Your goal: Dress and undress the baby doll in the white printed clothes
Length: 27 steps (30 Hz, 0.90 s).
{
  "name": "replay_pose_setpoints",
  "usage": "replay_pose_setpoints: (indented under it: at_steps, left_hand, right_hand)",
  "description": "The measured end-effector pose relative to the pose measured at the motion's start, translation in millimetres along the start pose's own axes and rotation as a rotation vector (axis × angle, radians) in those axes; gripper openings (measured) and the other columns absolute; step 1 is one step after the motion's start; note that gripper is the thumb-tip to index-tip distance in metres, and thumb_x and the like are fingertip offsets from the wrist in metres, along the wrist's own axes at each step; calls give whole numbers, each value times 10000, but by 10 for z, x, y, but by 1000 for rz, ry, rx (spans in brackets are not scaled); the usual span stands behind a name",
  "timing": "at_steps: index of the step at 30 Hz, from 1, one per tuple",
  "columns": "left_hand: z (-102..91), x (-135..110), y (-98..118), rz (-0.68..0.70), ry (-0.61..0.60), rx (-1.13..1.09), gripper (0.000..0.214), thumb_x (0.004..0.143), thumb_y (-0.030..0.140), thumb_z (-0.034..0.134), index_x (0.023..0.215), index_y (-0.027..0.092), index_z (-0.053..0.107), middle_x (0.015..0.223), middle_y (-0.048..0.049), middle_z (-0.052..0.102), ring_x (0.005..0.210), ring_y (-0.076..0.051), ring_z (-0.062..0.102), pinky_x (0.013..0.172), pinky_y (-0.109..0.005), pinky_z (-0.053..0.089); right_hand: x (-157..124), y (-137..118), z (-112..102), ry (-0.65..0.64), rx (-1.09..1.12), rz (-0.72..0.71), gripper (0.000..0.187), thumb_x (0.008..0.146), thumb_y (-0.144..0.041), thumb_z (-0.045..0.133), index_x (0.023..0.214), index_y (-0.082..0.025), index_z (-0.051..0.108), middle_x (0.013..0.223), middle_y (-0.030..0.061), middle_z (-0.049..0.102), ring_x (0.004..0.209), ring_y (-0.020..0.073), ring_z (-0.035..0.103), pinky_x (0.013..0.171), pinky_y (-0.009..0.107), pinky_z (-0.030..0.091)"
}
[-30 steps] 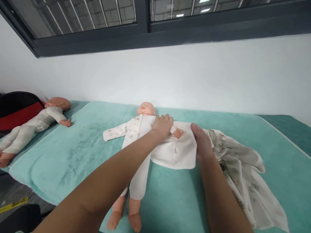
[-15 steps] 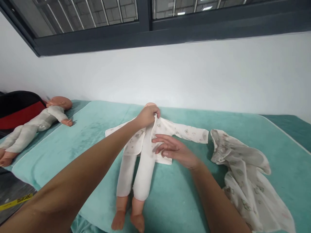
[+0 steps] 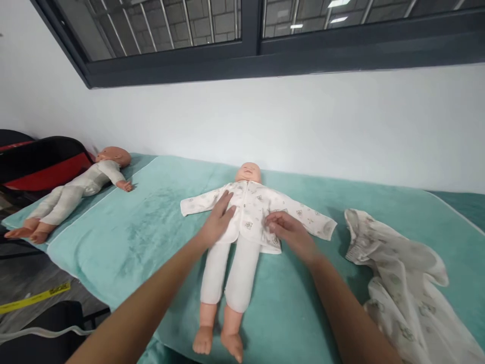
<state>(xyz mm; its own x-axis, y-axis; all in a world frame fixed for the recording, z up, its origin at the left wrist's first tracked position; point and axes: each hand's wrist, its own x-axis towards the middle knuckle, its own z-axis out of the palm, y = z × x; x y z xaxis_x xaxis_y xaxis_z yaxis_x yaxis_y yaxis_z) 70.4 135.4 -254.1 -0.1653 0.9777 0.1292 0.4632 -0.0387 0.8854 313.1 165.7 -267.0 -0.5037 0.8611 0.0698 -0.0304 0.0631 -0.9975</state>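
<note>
A baby doll (image 3: pixel 248 173) lies on its back with its head toward the wall, its body and legs covered in white. Over its torso is a white baby jacket (image 3: pixel 248 222) with small printed figures, its two front panels meeting at the middle and its sleeves spread out. My left hand (image 3: pixel 217 222) rests on the jacket's left side, open, fingers stretched out. On the other side, my right hand (image 3: pixel 290 232) is at the jacket with loosely bent fingers, open; no cloth shows clearly between them. Whether the doll's arms are inside the sleeves cannot be seen.
Printed white baby trousers (image 3: pixel 405 283) lie crumpled at the right on the green cover (image 3: pixel 159 222). A second doll (image 3: pixel 89 182) lies at the far left beside a black and red chair (image 3: pixel 49 167). Behind stand a white wall and a dark window frame (image 3: pixel 170 68).
My left hand has let go of the jacket's front edge and moved down onto its left side. The front panels now lie together. My right hand's fingers have bent, and the camera view has shifted.
</note>
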Motion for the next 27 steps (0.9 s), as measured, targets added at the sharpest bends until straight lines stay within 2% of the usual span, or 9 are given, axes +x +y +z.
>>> replay_pose_setpoints:
  at_steps: [2, 4, 9, 11, 13, 16, 22, 25, 27]
  left_hand:
    - [25, -209, -127, -78, 13, -115, 566, 912, 469, 501, 1446, 294, 435, 1603, 9, 283, 1489, -218, 240, 1222, -356, 233]
    - [10, -305, -256, -108, 44, -210, 528, 915, 485, 492, 1408, 297, 487, 1550, -8, 395, 1437, -225, 357, 1181, -361, 315]
    - [-218, -65, -575, -1, 199, 8, 331, 907, 376, 477, 1106, 191, 666, 1136, -73, 709, 1053, -211, 647, 986, -370, 491]
    - [-345, 101, -691, 44, 217, 177, 287, 897, 297, 463, 1048, 181, 677, 1054, -70, 726, 983, -203, 661, 936, -358, 510]
    - [-446, 229, -786, 67, 215, 260, 281, 879, 225, 445, 1018, 182, 685, 1029, -67, 730, 979, -208, 660, 927, -361, 508]
    - [-505, 310, -870, 98, 204, 300, 293, 837, 153, 450, 988, 189, 699, 1073, -74, 720, 1065, -241, 627, 989, -406, 462]
    - [-452, 239, -857, 177, 229, 564, 329, 815, 98, 453, 1020, 196, 690, 1093, -79, 701, 1111, -253, 584, 1014, -416, 415]
    - [-429, 180, -810, 90, 322, 662, 321, 816, 113, 472, 1060, 199, 663, 1108, -108, 667, 1118, -287, 556, 951, -430, 427]
    - [-432, 151, -789, 21, 432, 693, 329, 820, 148, 498, 1120, 184, 628, 1165, -143, 617, 1143, -325, 522, 930, -457, 423]
  right_hand:
    - [-14, 24, 68, -88, -17, 32, 330, 721, -374, 785, 944, -209, 606, 810, -5, 535, 737, 122, 494, 657, 254, 417]
    - [-38, 40, 129, -131, 7, 53, 429, 642, -322, 845, 950, -224, 562, 829, -20, 503, 723, 111, 478, 645, 246, 418]
    - [-82, 46, 119, -101, -70, 48, 384, 685, -430, 792, 906, -214, 564, 798, -11, 531, 721, 134, 493, 658, 266, 426]
    - [-85, 74, 31, 79, -185, 38, 336, 771, -514, 680, 836, -196, 594, 773, 7, 566, 725, 148, 506, 680, 284, 422]
    - [-77, 135, -78, 374, -336, 75, 364, 809, -554, 603, 805, -190, 619, 777, 24, 606, 726, 165, 527, 702, 308, 425]
    - [-45, 255, -196, 662, -552, 146, 342, 801, -522, 592, 906, -204, 661, 893, 51, 672, 824, 217, 595, 791, 366, 457]
    - [32, 336, -141, 490, -869, -84, 343, 789, -405, 585, 1058, -202, 645, 1144, 100, 656, 1117, 260, 569, 1013, 435, 415]
    - [-24, 287, -45, 447, -818, -40, 325, 820, -440, 559, 1022, -199, 642, 1044, 85, 672, 989, 245, 601, 921, 416, 457]
    - [-109, 256, 45, 324, -713, -3, 316, 812, -459, 583, 1001, -212, 636, 944, 54, 665, 871, 222, 601, 820, 376, 475]
